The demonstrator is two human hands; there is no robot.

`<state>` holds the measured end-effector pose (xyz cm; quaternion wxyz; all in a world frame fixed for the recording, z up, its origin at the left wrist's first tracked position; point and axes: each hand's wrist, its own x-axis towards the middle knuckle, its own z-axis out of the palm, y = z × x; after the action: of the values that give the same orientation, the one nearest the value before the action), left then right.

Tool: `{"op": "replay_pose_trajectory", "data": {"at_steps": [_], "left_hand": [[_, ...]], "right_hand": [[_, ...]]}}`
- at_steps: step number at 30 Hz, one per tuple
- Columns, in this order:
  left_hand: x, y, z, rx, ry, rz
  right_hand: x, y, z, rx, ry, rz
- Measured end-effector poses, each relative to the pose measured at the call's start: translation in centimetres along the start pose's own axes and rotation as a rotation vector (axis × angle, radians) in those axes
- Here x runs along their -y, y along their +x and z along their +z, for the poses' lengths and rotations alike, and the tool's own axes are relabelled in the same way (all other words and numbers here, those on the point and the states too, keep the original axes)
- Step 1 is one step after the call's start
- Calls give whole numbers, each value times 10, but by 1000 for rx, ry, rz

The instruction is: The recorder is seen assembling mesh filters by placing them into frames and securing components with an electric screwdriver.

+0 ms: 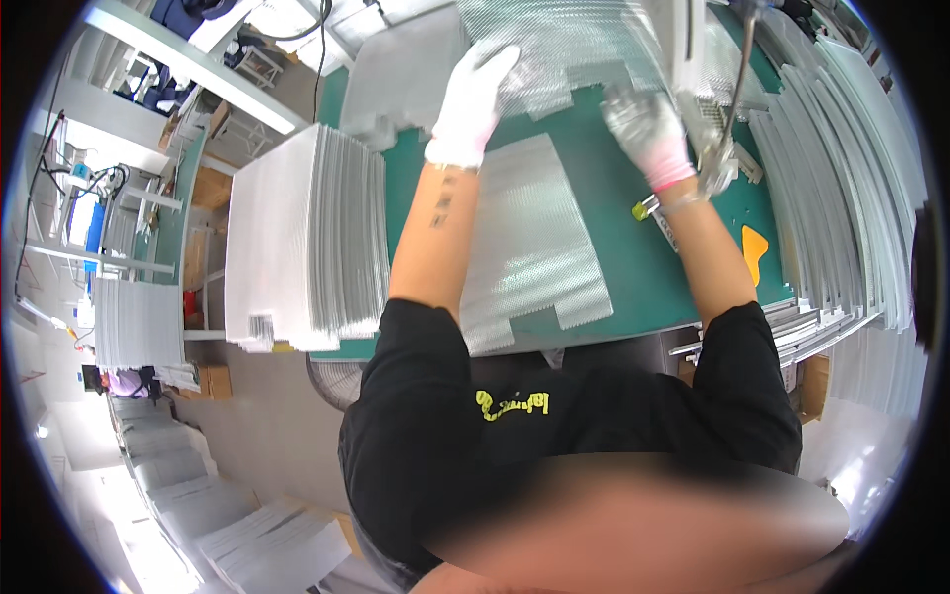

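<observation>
My left hand (470, 107), in a white glove, reaches to the far side of the green table (633, 282). Its fingers are stretched out at the left edge of a silvery textured sheet (564, 40). My right hand (643, 129), in a grey-palmed glove with a pink cuff, lies by the notched near edge of that same sheet, its fingers apart and slightly blurred. Whether either hand presses on the sheet is hard to see. A second silvery sheet (534, 233) with cut-out notches lies flat nearer to me, between my forearms.
A tall stack of pale sheets (272, 228) stands at the table's left. More sheets (831, 178) line the right side. Beside my right forearm are a metal machine post (686, 49), a yellow flat piece (754, 253) and a tool with a yellow-green end (643, 208).
</observation>
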<state>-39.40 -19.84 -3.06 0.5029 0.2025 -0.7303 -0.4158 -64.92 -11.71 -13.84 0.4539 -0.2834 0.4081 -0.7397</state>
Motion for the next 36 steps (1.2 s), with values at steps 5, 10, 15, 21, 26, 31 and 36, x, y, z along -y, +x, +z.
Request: {"op": "replay_pose_trajectory", "data": {"at_steps": [5, 10, 15, 21, 26, 31, 36], "left_hand": [[-96, -155, -26, -198, -222, -606], [-105, -265, 2, -498, 420, -404], [-89, -291, -14, -192, 850, -481], [-70, -300, -20, -87, 900, -478], [-58, -307, -17, -57, 870, -664], [-58, -311, -19, -47, 893, -623], [-55, -312, -19, -25, 927, -619]], "right_hand": [[66, -106, 22, 489, -177, 105], [58, -215, 54, 359, -1135, -207], [26, -227, 49, 392, -1240, -277], [2, -227, 42, 395, -1301, -231], [-18, -228, 31, 383, -1436, -118], [-18, -232, 31, 431, -1469, -161], [-22, -231, 28, 449, -1506, -171]]}}
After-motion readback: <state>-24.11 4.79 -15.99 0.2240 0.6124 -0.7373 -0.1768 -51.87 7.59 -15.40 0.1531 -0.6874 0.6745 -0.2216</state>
